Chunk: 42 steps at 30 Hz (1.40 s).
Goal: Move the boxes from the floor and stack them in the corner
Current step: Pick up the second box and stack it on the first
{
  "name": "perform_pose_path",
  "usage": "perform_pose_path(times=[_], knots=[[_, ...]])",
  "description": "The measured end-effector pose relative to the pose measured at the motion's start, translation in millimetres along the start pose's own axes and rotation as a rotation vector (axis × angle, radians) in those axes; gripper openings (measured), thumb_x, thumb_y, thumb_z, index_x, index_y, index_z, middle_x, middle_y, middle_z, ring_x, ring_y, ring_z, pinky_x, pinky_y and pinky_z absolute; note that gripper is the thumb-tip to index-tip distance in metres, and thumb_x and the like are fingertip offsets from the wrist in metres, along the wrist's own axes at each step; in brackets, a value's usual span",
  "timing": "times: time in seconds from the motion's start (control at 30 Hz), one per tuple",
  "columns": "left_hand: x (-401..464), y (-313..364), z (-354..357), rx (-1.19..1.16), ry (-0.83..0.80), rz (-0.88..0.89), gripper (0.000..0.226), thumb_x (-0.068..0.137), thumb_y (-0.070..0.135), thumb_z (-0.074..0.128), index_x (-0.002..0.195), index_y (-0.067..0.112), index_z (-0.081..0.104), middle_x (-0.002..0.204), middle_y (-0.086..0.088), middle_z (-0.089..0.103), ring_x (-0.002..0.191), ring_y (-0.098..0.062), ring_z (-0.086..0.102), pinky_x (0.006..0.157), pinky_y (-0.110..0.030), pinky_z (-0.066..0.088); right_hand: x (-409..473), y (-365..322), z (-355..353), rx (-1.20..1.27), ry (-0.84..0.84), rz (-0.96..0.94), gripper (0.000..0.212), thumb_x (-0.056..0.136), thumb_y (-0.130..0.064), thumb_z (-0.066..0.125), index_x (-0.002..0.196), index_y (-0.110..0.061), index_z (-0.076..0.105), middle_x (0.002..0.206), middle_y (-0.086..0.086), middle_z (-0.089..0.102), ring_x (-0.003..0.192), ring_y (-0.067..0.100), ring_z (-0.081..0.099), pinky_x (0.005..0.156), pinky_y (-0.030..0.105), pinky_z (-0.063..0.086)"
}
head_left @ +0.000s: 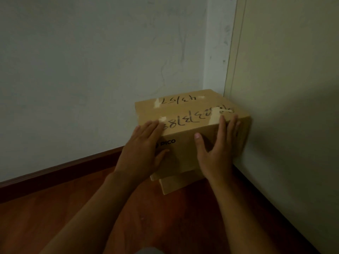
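While my left hand [145,143] and right hand [218,145] lie open, palms flat on the top cardboard box [190,123], it sits on a lower box [174,184] in the corner. Pushing unevenly could slide it off.

The front face of the top box [190,143] bears the printed word "PICO" [167,142] in dark letters, with a small logo to its left partly hidden by the left hand [141,149]. On the lid, black marker writing stands upside down to the camera: one row [178,101] of digits reads roughly "4/5/57", and a longer row [198,116] across the tape is too scrawled to read surely.
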State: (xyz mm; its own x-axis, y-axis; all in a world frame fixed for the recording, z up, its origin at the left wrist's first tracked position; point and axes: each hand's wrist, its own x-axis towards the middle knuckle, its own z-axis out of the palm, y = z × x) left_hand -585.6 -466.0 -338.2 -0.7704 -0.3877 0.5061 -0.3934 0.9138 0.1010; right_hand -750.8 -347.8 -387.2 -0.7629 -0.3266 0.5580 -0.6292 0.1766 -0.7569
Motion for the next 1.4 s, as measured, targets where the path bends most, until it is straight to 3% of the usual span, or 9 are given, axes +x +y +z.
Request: perform_pose_path(times=[0.27,0.57,0.7,0.77,0.9,0.97,1.03,1.13,1.4], knots=[[52.8,-5.6,34.5,-0.055,0.004,-0.023,0.085,0.083,0.03,0.078,0.153,0.008,0.035,0.158,-0.012,0.035,0.147,-0.028,0.026,0.121,-0.051,0.024,72.7,40.9,19.4,-0.243,0.015,-0.169,0.078,0.094,-0.065,0.036,0.154,-0.014,0.033,0.166,0.006,0.023,0.155,0.028,0.007,0.121,0.057,0.019],[71.5,-19.8,50.4,-0.132,0.068,-0.07,0.088,0.077,0.03,0.082,0.152,0.013,0.039,0.154,-0.007,0.039,0.142,-0.027,0.032,0.113,-0.05,0.038,93.2,61.2,44.4,-0.213,0.077,-0.263,0.072,0.098,-0.057,0.038,0.149,-0.007,0.038,0.161,0.012,0.03,0.154,0.033,0.009,0.122,0.051,0.019],[72.9,-17.0,47.2,-0.117,0.06,-0.075,0.089,0.078,0.033,0.081,0.152,0.015,0.035,0.157,-0.005,0.033,0.144,-0.027,0.028,0.114,-0.048,0.037,92.6,55.5,38.3,-0.215,0.044,-0.239,0.074,0.098,-0.052,0.043,0.154,-0.006,0.03,0.165,0.013,0.022,0.154,0.033,0.005,0.123,0.05,0.015],[68.7,-10.3,46.2,-0.138,0.067,-0.086,0.102,0.076,0.036,0.083,0.156,0.011,0.024,0.163,-0.011,0.02,0.15,-0.03,0.017,0.121,-0.051,0.026,86.3,51.6,32.8,-0.206,0.002,-0.206,0.081,0.097,-0.051,0.046,0.159,-0.009,0.018,0.168,0.01,0.01,0.155,0.03,0.0,0.123,0.053,0.014],[27.0,5.6,68.5,-0.554,0.154,-0.49,0.136,0.068,0.047,0.087,0.158,0.01,-0.008,0.167,-0.01,-0.009,0.153,-0.024,-0.006,0.119,-0.039,0.007,42.1,60.4,29.7,-0.078,-0.121,0.031,0.104,0.092,-0.05,0.061,0.16,-0.022,-0.014,0.168,-0.003,-0.018,0.15,0.013,-0.004,0.114,0.048,0.01],[-0.2,8.9,90.7,-0.766,0.082,-0.689,0.135,0.066,0.044,0.089,0.157,0.008,-0.003,0.167,-0.012,-0.002,0.153,-0.028,0.003,0.12,-0.044,0.012,19.4,77.0,29.1,-0.173,-0.246,0.121,0.105,0.093,-0.055,0.057,0.158,-0.022,-0.02,0.166,-0.001,-0.025,0.15,0.016,-0.015,0.121,0.048,-0.001],[-20.2,8.1,113.6,-0.833,-0.023,-0.719,0.114,0.07,0.034,0.089,0.15,0.006,0.013,0.16,-0.018,0.021,0.149,-0.034,0.023,0.115,-0.056,0.034,4.9,92.5,27.4,-0.297,-0.415,0.194,0.105,0.094,-0.06,0.052,0.156,-0.019,-0.023,0.164,0.001,-0.029,0.151,0.021,-0.024,0.124,0.053,0.0],[-33.3,3.9,138.0,-0.794,-0.065,-0.723,0.081,0.079,0.02,0.083,0.139,0.01,0.03,0.14,-0.009,0.05,0.131,-0.029,0.052,0.092,-0.039,0.054,-4.3,102.8,26.3,-0.299,-0.55,0.229,0.106,0.095,-0.057,0.053,0.155,-0.018,-0.025,0.162,0.0,-0.034,0.15,0.021,-0.026,0.124,0.053,0.003],[-38.1,-9.4,162.0,-0.783,-0.04,-0.63,0.079,0.09,0.027,0.072,0.155,0.029,0.028,0.129,0.013,0.061,0.114,-0.008,0.059,0.079,-0.016,0.05,-10.7,126.1,34.3,-0.197,-0.417,0.227,0.112,0.092,-0.051,0.062,0.142,-0.027,-0.035,0.155,-0.006,-0.042,0.154,0.023,-0.011,0.123,0.047,0.02]])
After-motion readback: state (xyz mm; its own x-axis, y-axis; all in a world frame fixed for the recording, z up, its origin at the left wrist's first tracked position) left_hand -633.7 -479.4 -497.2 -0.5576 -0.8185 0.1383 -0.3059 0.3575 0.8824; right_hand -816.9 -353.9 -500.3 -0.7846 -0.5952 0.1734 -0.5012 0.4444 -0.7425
